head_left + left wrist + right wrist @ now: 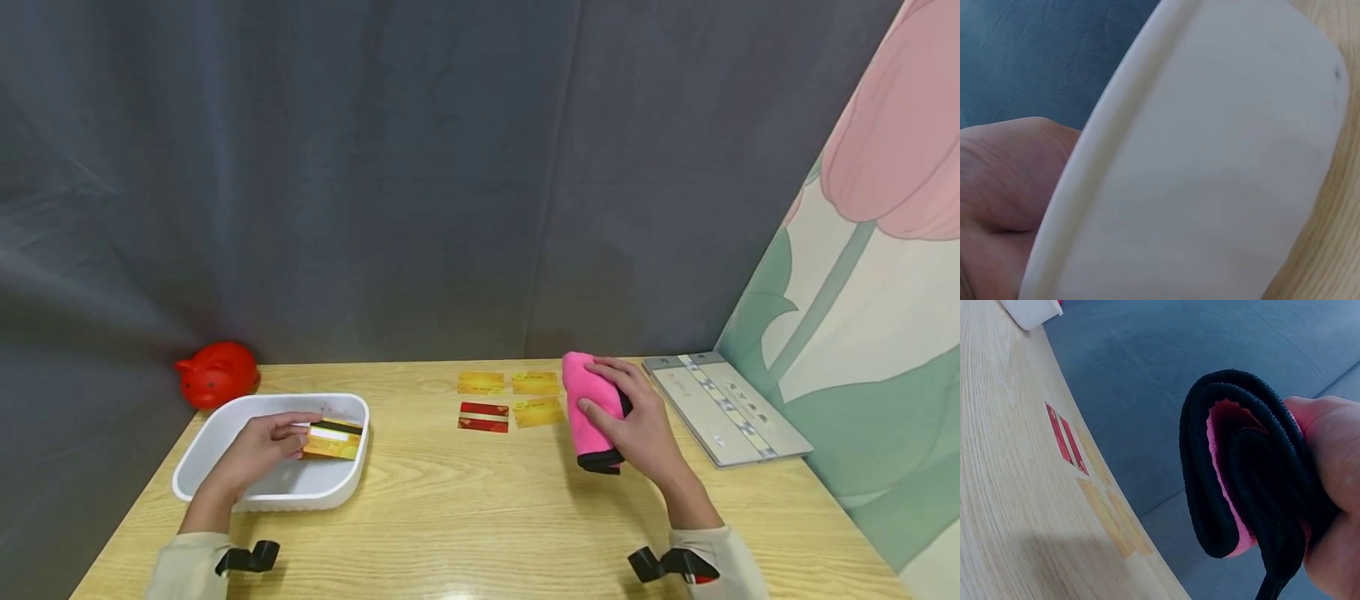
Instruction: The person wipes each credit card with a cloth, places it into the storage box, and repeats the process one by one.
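My left hand (258,450) is over the white plastic basin (348,492), pinching the left edge of a yellow bank card (333,442) with a black stripe. In the left wrist view the basin's wall (1197,137) hides the fingertips and the card. My right hand (637,417) grips a folded pink cloth (588,408) with black edging, held above the table at the right. The right wrist view shows the cloth's black-edged end (1235,469), with its layers folded over. Left of the cloth lie a red card (483,417) and several yellow cards (538,412), flat in two rows.
A red piggy bank (219,375) stands behind the basin at the back left. On the right, a flat grey-and-white folder or book (727,408) lies by the patterned wall. A dark curtain (450,183) hangs along the table's back edge.
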{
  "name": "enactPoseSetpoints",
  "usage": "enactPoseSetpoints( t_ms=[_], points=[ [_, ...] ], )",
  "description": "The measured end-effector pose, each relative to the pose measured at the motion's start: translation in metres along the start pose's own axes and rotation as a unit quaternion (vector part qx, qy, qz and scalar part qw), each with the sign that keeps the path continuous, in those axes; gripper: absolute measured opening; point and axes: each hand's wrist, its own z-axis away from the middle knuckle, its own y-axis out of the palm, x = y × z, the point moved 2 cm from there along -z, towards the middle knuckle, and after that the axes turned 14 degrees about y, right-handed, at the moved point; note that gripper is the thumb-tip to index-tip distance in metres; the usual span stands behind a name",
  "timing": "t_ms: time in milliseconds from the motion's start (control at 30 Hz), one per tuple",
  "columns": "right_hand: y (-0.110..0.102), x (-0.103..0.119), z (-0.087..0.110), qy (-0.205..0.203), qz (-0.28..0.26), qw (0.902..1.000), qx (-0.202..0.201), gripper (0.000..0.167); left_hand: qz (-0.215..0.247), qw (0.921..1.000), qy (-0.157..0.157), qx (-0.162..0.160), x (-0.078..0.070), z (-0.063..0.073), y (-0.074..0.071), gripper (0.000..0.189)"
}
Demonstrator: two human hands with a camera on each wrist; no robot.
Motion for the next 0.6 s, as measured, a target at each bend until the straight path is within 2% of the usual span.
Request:
enactPoseSetpoints(
  t_ms=[200,400,600],
  points=[
    [-0.0006,-0.0021,0.0001,-0.001,-0.009,1.0000,-0.002,0.054,-0.013,0.9997,-0.012,-0.019,0.0011,-0.0004,-0.0007,0.042],
    [0.0005,-0.0048,0.0001,0.006,0.000,1.0000,0.000,0.053,-0.027,0.9984,-0.039,-0.031,0.0031,0.0010,-0.0016,0.044],
    [0.0007,-0.0049,-0.0013,0.001,0.002,1.0000,-0.004,0.053,-0.043,0.9966,-0.013,-0.069,0.0012,-0.0006,-0.0039,0.043]
  ],
)
